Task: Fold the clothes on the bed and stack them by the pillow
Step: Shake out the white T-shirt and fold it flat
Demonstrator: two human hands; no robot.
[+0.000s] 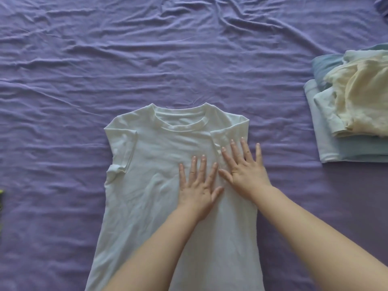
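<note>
step: smoothing the white t-shirt (159, 185), both sleeves already folded in
shirt: flat on the purple bed sheet (189, 59), collar away from the person
left hand (197, 185): fingers spread, palm pressing mid chest
right hand (243, 166): fingers spread flat over the folded right side
stack (344, 122): folded clothes, well apart to the right
next: probably fold hem up toward collar; needs a pinch at the bottom edge
</note>
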